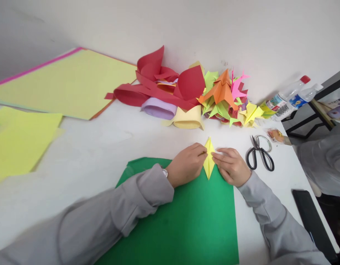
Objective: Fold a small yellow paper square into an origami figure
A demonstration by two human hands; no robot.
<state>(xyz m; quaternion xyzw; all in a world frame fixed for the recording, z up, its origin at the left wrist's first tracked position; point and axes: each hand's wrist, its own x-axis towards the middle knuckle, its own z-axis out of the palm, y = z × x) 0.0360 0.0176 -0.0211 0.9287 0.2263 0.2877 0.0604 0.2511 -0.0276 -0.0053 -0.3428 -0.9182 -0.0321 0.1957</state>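
Note:
A small yellow diamond-shaped origami paper [209, 165], creased down the middle, lies on the far part of a green sheet [186, 224]. My left hand [188, 163] is at its left side, fingers curled in a pinch on the paper's edge; the exact fingertip contact is partly hidden. From the right, my right hand [232, 166] rests its fingertips on the paper's right edge, with the fingers stretched out and slightly apart. Black-handled scissors [258, 154] lie right of my right hand, beside a roll of tape [264, 142].
Red paper bands [158, 90] and folded paper stars [221, 92] are heaped along the wall. Two plastic bottles [288, 97] lean at the back right. A black phone [310, 221] lies near the right edge. Yellow sheets [20, 143] cover the left; a person's grey clothing [321, 162] shows at right.

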